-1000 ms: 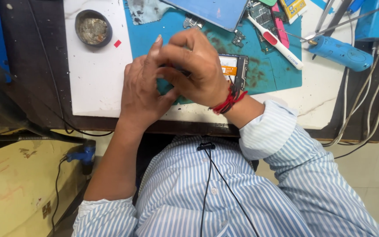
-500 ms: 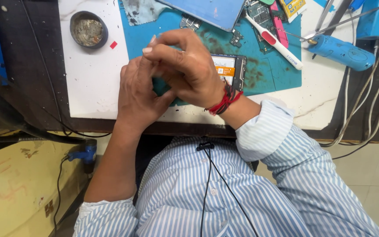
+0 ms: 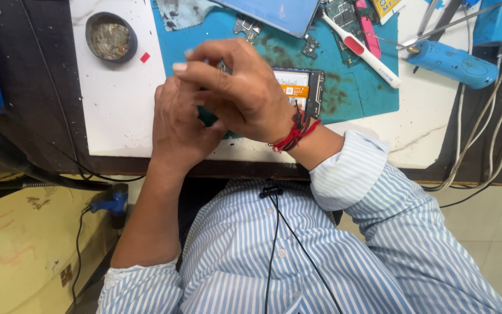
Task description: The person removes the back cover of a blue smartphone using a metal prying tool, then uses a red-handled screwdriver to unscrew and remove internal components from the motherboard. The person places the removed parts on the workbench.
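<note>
Hands [image 3: 204, 110] meet above opened phone [image 3: 297, 90] on blue mat [image 3: 355, 87].

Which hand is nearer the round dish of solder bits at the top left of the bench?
Left. The left hand sits just right of and below the round dish; the right hand is farther right, overlapping the left.

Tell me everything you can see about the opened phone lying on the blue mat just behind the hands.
The opened phone lies flat on the blue mat, back cover off. A dark frame surrounds a pale battery with an orange strip across it, and small dark parts sit along the right edge. Its left part is hidden behind the right hand, so I cannot tell whether either hand touches it. The left hand is cupped just in front.
</note>
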